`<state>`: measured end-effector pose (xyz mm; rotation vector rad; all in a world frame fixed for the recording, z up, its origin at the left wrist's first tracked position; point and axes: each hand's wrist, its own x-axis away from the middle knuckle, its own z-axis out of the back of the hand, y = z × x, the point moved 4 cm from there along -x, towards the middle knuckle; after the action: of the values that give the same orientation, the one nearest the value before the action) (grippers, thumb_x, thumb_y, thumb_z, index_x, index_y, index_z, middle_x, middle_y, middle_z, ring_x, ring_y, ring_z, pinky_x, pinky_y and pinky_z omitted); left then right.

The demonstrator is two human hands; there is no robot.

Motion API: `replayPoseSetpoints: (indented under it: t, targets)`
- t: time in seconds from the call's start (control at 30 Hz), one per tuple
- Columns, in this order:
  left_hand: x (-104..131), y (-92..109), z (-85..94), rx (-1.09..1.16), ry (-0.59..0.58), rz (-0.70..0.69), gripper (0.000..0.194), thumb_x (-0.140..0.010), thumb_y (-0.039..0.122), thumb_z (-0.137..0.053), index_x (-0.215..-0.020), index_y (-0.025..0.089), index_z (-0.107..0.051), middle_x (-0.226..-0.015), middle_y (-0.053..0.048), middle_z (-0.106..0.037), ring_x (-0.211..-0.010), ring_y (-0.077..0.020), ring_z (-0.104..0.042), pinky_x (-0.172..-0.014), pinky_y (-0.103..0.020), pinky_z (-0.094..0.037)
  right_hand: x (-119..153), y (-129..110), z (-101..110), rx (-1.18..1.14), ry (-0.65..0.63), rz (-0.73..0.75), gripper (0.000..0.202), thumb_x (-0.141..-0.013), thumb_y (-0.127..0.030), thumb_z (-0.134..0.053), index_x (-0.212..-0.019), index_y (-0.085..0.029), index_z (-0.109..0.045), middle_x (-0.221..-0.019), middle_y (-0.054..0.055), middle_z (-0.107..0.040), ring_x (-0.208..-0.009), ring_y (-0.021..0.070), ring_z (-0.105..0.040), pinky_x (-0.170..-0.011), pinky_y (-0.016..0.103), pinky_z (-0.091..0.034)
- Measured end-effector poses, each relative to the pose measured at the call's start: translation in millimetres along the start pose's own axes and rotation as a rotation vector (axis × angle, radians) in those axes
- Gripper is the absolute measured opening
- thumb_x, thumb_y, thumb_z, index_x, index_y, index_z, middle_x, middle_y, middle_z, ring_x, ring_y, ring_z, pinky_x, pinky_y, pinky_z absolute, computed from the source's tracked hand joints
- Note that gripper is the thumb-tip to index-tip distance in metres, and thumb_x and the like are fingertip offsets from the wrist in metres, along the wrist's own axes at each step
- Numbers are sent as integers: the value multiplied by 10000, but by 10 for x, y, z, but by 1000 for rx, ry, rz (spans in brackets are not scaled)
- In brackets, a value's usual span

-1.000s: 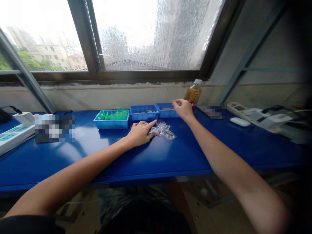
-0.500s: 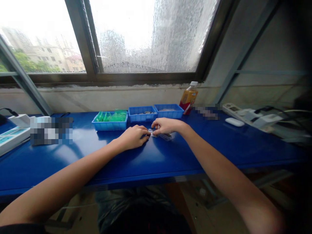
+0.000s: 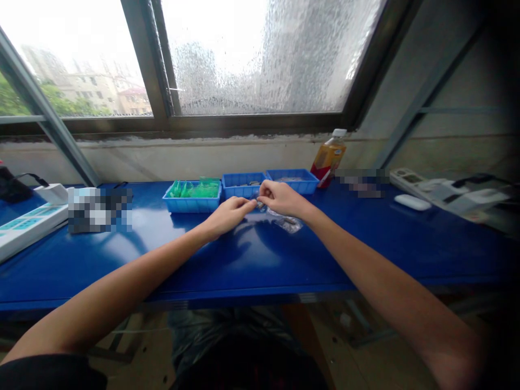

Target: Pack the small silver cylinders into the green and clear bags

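Note:
My left hand and my right hand meet above the blue table, fingertips pinched close together. Between them is a bit of crinkled clear plastic bag, gripped by both hands; any contents there are too small to make out. Just below my right hand, another stretch of clear plastic lies on the table with a small dark, thin piece in it. Behind my hands stand a blue bin with green plastic packets, a blue bin with small metallic parts and a blue bin with clear packets.
A drink bottle stands right of the bins. Further right are a white oval case and a power strip with plugs. Another power strip lies at the left, beside a blurred-out item. A window is behind the table.
Both hands have lifted off the tabletop with the plastic and drawn closer together. The plastic below my right hand is more exposed. The view has shifted slightly left.

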<state>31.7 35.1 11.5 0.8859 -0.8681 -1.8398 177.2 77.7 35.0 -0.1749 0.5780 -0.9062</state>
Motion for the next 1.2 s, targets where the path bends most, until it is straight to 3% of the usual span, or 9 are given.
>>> replayPoseSetpoints:
  t: [0.13,0.27,0.43,0.57,0.67,0.77,0.97,1.07,1.2]
  targets:
    - [-13,-114,7,560,-2,395,507,-797,584,-436,-852,112,-613,-748,-69,-605,-623,-133,-551,-611,-265,-441,18,-227,39,-85,155,203,40,-702,-127,-526,-707,-166,-526,-687,13,-568,-644,125,-512,-596,232,-374]
    - [-30,-128,12,795,34,444,235,-803,330,-540,-704,121,-582,-621,-22,-561,-538,-77,-510,-564,-212,-423,75,-473,-18,-31,140,389,129,-681,-56,-475,-660,-174,-519,-703,23,-562,-716,146,-494,-675,263,-375]
    - [-41,-66,130,723,227,212,60,-710,98,-539,-737,124,-585,-687,-12,-587,-616,-78,-534,-672,-232,-445,90,-528,-11,-32,163,318,29,-722,-199,-578,-709,-173,-576,-770,36,-609,-826,185,-503,-764,309,-365]
    - [25,102,211,172,336,-162,110,-763,216,-544,-829,168,-619,-821,-29,-612,-792,-145,-561,-756,-279,-441,21,-343,-1,-403,120,19,336,-833,-402,-445,-692,-138,-598,-726,52,-620,-740,164,-546,-704,289,-400]
    - [77,199,159,-174,307,-312,148,-790,214,-522,-862,204,-650,-930,-47,-608,-936,-182,-535,-870,-324,-404,-9,-238,-47,-581,45,-112,359,-839,-379,-408,-641,-127,-570,-619,36,-576,-593,127,-516,-579,257,-389]
    - [60,184,118,-134,251,-265,137,-768,224,-563,-868,191,-651,-982,-60,-601,-987,-197,-516,-905,-340,-381,-5,-234,-30,-467,115,-55,208,-781,-269,-487,-661,-128,-583,-631,25,-575,-590,124,-503,-563,254,-375]
    - [-64,-77,102,616,128,163,338,-800,423,-512,-832,102,-615,-817,-87,-627,-761,-152,-566,-728,-288,-429,61,-390,25,-158,303,238,111,-774,-207,-547,-757,-168,-650,-809,45,-549,-771,152,-521,-704,293,-420]
    - [-82,-97,180,590,237,60,189,-760,297,-575,-808,117,-604,-738,-40,-610,-669,-109,-542,-656,-235,-415,58,-392,-2,-207,270,244,81,-749,-230,-590,-774,-187,-654,-861,41,-522,-808,153,-519,-735,305,-433]
    - [-49,16,219,174,314,-221,131,-779,245,-553,-818,151,-635,-767,-18,-633,-716,-121,-555,-687,-239,-418,15,-239,-83,-548,152,-6,145,-722,-287,-609,-790,-165,-570,-764,15,-547,-702,130,-539,-648,279,-447]
